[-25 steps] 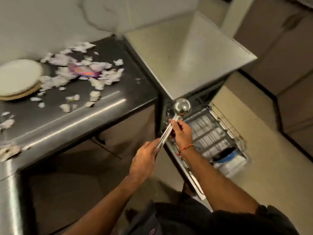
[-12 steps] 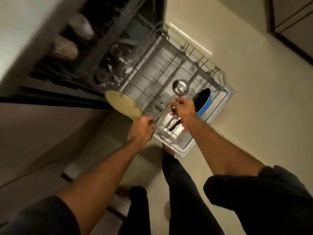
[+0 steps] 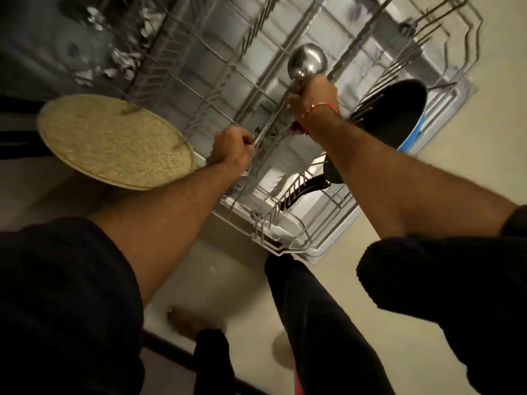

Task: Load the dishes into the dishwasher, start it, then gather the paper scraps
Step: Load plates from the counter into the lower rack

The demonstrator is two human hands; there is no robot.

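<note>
A steel ladle hangs over the dishwasher's pulled-out lower rack. My right hand grips its handle just below the bowl. My left hand is curled round the handle's far end. A beige speckled plate stands at the rack's left edge, with wire tines across it, right beside my left hand. A black pan with a blue outside leans in the rack to the right of my right hand, its handle pointing toward me.
The open dishwasher door lies under the rack. Dim items sit deeper inside the machine. My legs in dark trousers and a bare foot stand on the pale floor just in front.
The view swung from the counter down onto the rack and drew closer. Both hands carried the ladle down over the rack, which now fills the upper frame.
</note>
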